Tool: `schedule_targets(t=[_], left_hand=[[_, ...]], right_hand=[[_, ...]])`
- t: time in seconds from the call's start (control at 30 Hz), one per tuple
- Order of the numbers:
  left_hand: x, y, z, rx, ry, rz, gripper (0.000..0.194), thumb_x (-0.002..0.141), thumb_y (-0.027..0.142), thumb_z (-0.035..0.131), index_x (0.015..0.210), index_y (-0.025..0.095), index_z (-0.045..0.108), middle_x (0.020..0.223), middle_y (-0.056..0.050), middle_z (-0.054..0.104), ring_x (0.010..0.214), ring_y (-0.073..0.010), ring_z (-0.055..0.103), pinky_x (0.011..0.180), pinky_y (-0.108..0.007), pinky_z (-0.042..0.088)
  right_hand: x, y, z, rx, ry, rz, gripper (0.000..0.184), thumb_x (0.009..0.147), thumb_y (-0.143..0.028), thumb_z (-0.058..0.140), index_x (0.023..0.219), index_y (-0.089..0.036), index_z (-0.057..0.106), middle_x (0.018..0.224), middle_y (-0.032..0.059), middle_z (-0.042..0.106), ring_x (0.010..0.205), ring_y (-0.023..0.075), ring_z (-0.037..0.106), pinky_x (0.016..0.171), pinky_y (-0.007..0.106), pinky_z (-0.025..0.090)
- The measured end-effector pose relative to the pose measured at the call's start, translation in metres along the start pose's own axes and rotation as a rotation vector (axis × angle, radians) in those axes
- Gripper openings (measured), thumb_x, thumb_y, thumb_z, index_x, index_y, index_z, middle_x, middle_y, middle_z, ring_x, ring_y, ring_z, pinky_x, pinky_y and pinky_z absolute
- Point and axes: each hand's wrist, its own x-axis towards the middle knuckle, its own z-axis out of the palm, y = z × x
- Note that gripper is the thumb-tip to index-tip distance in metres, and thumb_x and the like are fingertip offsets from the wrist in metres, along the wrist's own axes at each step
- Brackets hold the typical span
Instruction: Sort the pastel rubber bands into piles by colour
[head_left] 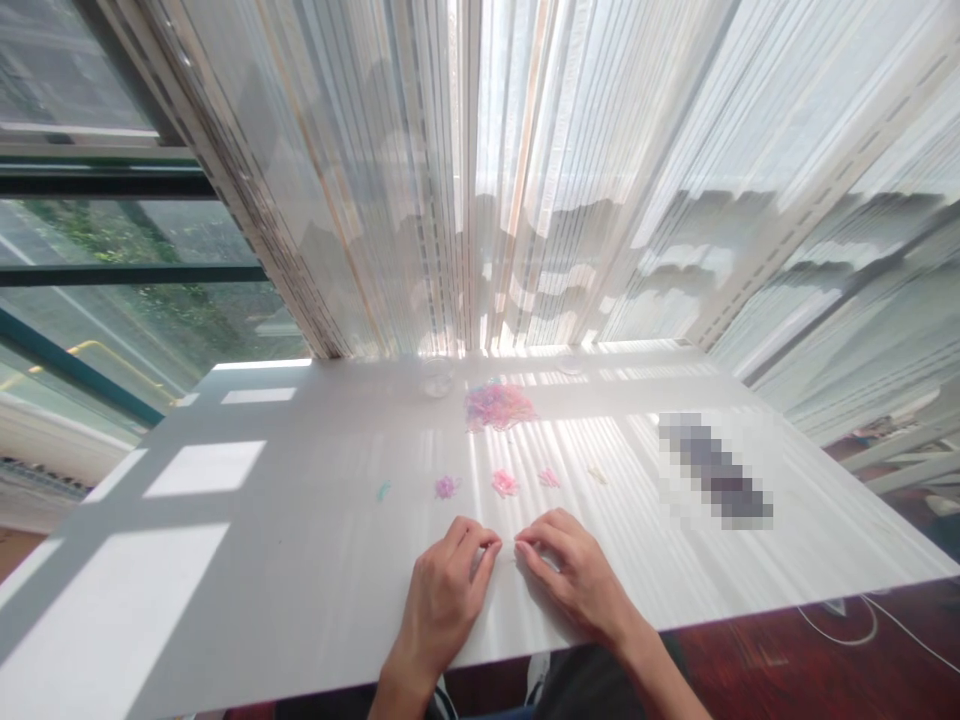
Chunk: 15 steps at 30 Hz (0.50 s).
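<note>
Both my hands rest on a white table (262,560) near its front edge. My left hand (444,592) has its fingers curled and pinched together at the tips. My right hand (571,572) is pinched the same way, its fingertips almost meeting the left ones. Whatever sits between the fingertips is too small to make out. Just beyond the hands lie small sorted clusters of tiny pieces: a teal one (383,490), a purple one (446,487), two pink ones (505,483) and a pale one (597,473). A larger mixed pink and blue heap (498,406) lies farther back.
A small clear cup (437,379) stands at the table's far side near striped sheer curtains (525,180). A blurred-out patch (716,470) lies on the table's right. Windows with greenery are at the left; dark red floor and a white cable (847,612) show at the lower right.
</note>
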Motion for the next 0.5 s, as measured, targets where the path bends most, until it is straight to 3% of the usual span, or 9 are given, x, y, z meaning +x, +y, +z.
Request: schedule_targets(t=[0.2, 0.4, 0.5], left_hand=[[-0.001, -0.002, 0.002, 0.040, -0.009, 0.024, 0.015, 0.102, 0.026, 0.051, 0.109, 0.023, 0.063, 0.094, -0.002, 0.068, 0.068, -0.0155, 0.068, 0.061, -0.026, 0.052], [-0.002, -0.001, 0.003, 0.060, 0.008, 0.016, 0.016, 0.101, 0.022, 0.049, 0.104, 0.023, 0.064, 0.091, -0.002, 0.068, 0.068, -0.0146, 0.068, 0.061, -0.025, 0.053], [-0.002, 0.000, 0.004, 0.068, 0.006, 0.029, 0.017, 0.101, 0.022, 0.048, 0.102, 0.023, 0.065, 0.090, -0.002, 0.068, 0.068, -0.0146, 0.068, 0.061, -0.026, 0.052]], right_hand=[[0.000, 0.001, -0.009, 0.066, 0.120, 0.090, 0.021, 0.099, -0.035, 0.058, 0.091, -0.022, 0.073, 0.084, 0.0054, 0.071, 0.076, 0.0197, 0.066, 0.066, 0.031, 0.055], [0.002, 0.041, -0.056, -0.135, 0.419, 0.329, 0.040, 0.093, -0.059, 0.060, 0.088, -0.022, 0.076, 0.081, 0.0057, 0.072, 0.063, 0.0190, 0.058, 0.062, 0.034, 0.051], [0.003, 0.060, -0.073, -0.203, 0.454, 0.387, 0.051, 0.089, -0.068, 0.057, 0.086, -0.022, 0.077, 0.078, 0.0064, 0.072, 0.059, 0.0190, 0.057, 0.062, 0.036, 0.050]])
